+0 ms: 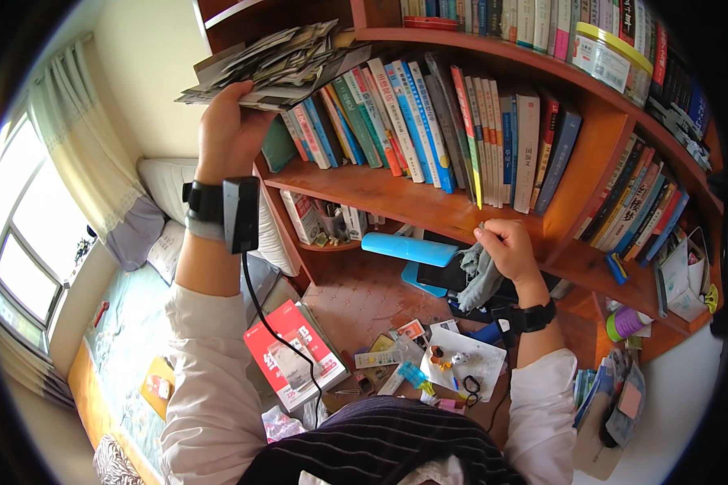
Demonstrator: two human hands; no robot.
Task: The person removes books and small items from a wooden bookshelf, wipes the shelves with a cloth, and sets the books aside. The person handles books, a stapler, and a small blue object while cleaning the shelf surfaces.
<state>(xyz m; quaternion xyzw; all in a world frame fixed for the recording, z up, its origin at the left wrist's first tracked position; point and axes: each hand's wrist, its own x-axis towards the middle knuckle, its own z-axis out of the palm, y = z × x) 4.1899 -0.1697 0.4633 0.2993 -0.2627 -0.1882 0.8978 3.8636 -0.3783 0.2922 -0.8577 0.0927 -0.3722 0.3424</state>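
Observation:
My left hand (233, 133) is raised beside the wooden bookcase and grips a thick, uneven stack of papers or cards (279, 63) by its near edge. The stack is in front of the left end of the bookcase, and its far side hides part of the shelving. In my right hand (509, 245) a crumpled grey cloth (480, 282) hangs down from the closed fingers, just in front of the edge of the middle shelf (394, 197). A row of upright books (412, 121) stands on that shelf, between my two hands.
A blue plastic object (409, 249) juts out below the shelf. The desktop (346, 303) bears a red-covered book (294, 354), a white sheet (488, 376) with small toys, and loose clutter. A yellow-lidded jar (613, 63) stands upper right. A bed (127, 339) lies left.

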